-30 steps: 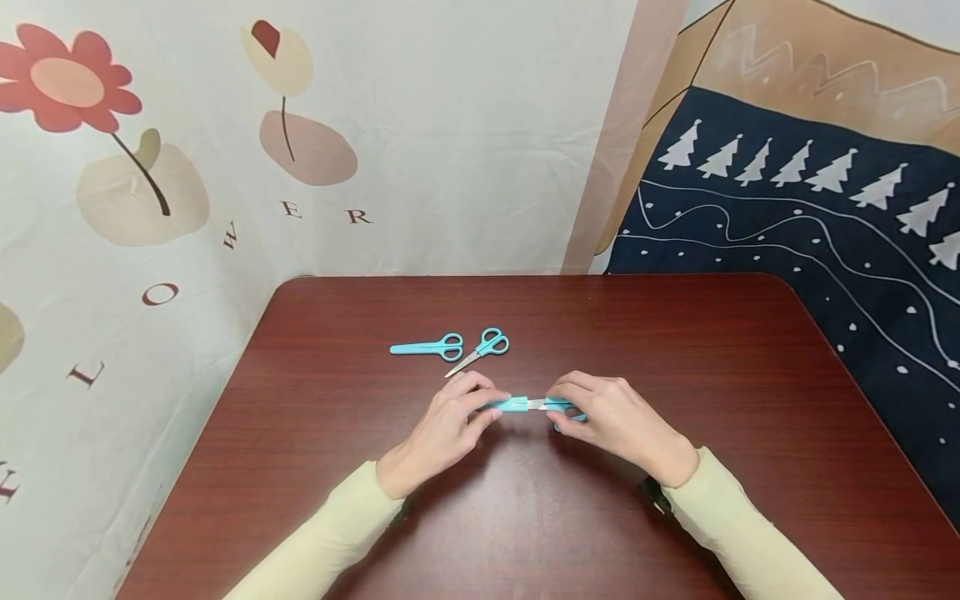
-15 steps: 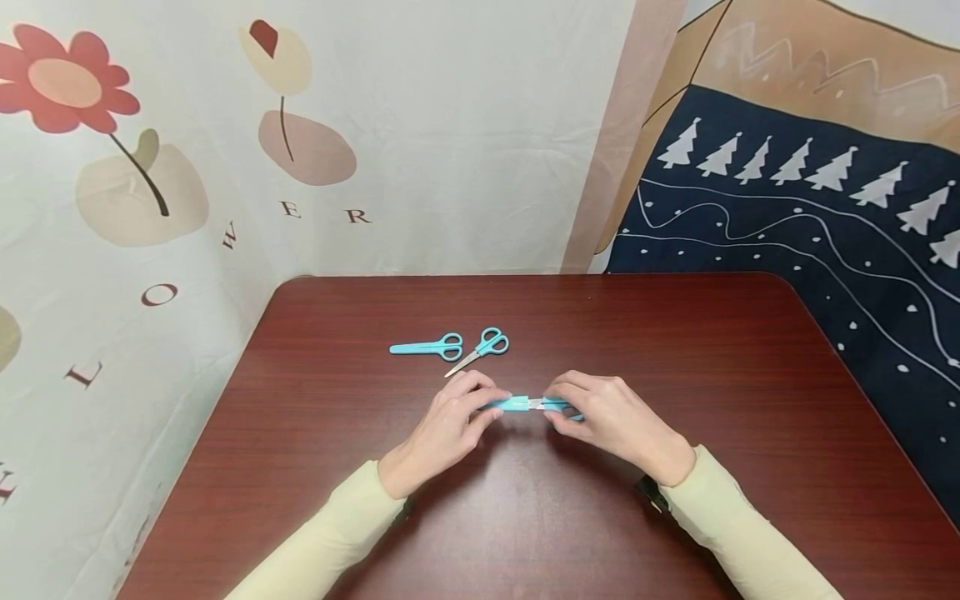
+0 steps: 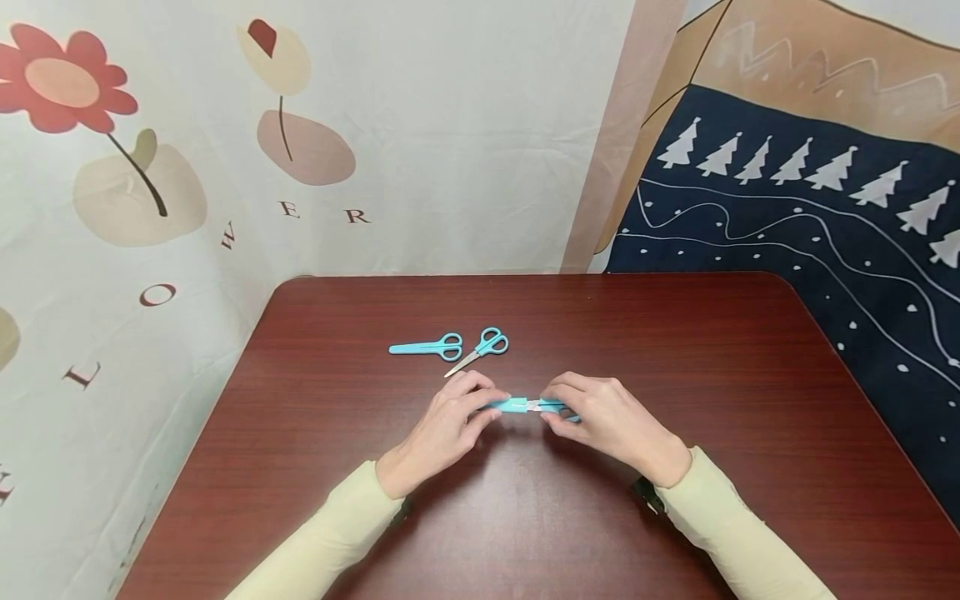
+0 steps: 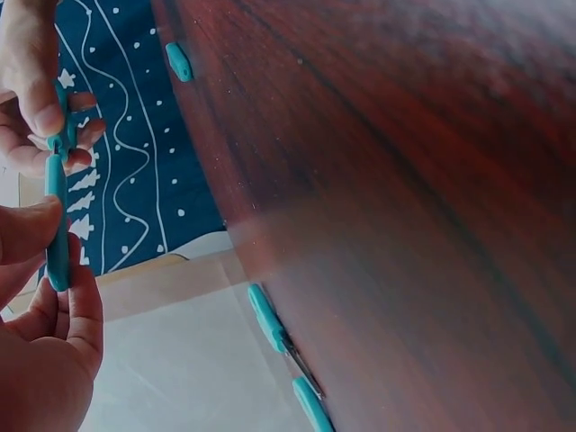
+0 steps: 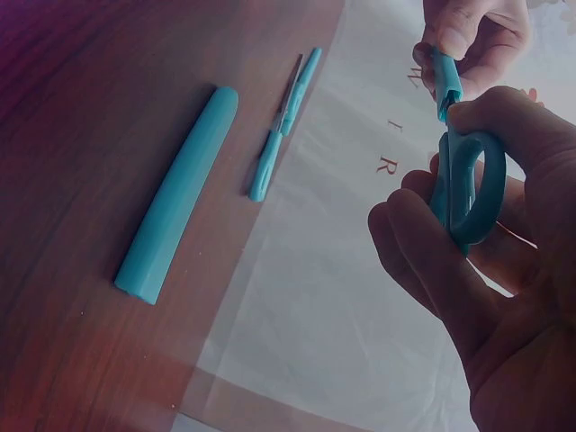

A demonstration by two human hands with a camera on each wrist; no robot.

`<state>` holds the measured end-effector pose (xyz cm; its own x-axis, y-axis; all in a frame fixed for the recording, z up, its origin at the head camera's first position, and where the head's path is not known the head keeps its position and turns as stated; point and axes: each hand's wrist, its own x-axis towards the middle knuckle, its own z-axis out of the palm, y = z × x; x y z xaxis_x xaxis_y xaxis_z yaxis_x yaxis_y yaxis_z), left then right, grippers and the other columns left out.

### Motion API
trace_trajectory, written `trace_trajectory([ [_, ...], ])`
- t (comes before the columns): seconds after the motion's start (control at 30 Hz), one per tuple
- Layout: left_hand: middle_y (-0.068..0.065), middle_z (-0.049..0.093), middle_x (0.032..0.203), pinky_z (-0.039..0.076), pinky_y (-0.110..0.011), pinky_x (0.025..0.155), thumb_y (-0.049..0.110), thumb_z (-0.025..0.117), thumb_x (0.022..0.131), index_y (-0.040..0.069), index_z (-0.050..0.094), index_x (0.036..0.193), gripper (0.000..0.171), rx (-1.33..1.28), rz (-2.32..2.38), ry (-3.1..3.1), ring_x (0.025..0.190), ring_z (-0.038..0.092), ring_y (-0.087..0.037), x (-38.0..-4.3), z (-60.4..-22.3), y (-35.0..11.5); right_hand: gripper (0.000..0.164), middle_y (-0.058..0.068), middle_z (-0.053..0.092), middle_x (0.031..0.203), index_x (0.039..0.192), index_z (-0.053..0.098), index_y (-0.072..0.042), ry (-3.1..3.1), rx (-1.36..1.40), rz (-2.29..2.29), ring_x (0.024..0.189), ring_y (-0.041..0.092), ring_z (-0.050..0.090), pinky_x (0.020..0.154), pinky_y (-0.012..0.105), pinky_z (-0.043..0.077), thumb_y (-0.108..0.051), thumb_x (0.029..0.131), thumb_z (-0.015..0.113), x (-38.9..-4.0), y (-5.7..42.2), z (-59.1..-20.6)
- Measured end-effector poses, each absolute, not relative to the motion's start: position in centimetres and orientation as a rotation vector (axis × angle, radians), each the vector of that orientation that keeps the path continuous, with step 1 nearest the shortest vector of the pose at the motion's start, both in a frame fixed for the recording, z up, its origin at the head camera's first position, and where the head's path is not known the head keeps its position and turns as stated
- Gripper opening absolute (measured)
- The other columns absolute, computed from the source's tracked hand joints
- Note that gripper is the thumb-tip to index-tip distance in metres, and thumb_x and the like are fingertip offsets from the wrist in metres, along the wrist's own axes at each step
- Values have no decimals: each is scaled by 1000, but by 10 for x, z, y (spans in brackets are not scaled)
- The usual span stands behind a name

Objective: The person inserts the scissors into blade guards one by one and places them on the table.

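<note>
Between thumb and fingers, my left hand (image 3: 448,421) pinches a light-blue scissors sheath (image 3: 514,405), whose closed end is covered in the head view. My right hand (image 3: 611,417) grips a pair of scissors (image 5: 490,193) by its blue handles. The blades point left into the sheath's mouth, and a short strip of bare metal shows between sheath and handles. Both are held above the table. A second, loose sheath (image 5: 180,202) lies on the table in the right wrist view; the head view does not show it.
Behind my hands on the brown table (image 3: 337,442) lie sheathed scissors (image 3: 423,347) and, beside them, bare-bladed scissors (image 3: 480,350) pointing toward my left hand. A flower-printed curtain (image 3: 450,125) and a dark tree-patterned cloth (image 3: 750,217) hang beyond the table edge.
My right hand has shifted slightly left with the scissors, so less bare blade shows outside the sheath. The left hand stays almost still.
</note>
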<state>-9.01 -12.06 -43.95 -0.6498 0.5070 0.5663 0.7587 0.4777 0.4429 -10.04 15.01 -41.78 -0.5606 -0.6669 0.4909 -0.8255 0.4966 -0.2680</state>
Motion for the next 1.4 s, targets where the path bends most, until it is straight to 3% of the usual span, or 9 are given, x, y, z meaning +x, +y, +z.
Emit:
trace_trajectory([
  [0.5,-1,62,101,48,-31,81,2,81,88,6,78,109,22,-1050,-1017,-2372,93,56,-20,-89,-440,-121,19,-1,69,97,100,73,-7,-2393,1275,725,70,9,67,63,17,54,-11,84,84,-100,146,-420],
  [0.93,-1,61,99,48,-29,79,2,80,89,5,77,111,22,-1069,-1018,-2363,92,55,-20,-90,-441,-121,19,-2,69,98,101,74,-8,-2418,1258,699,73,3,64,65,16,54,-13,86,84,-100,143,-417],
  [1.4,-1,61,97,48,-28,77,3,82,87,6,78,109,22,-1072,-996,-2344,90,54,-19,-91,-441,-119,21,0,68,98,101,73,-6,-2396,1271,694,72,8,66,64,16,55,-12,85,85,-100,143,-420],
])
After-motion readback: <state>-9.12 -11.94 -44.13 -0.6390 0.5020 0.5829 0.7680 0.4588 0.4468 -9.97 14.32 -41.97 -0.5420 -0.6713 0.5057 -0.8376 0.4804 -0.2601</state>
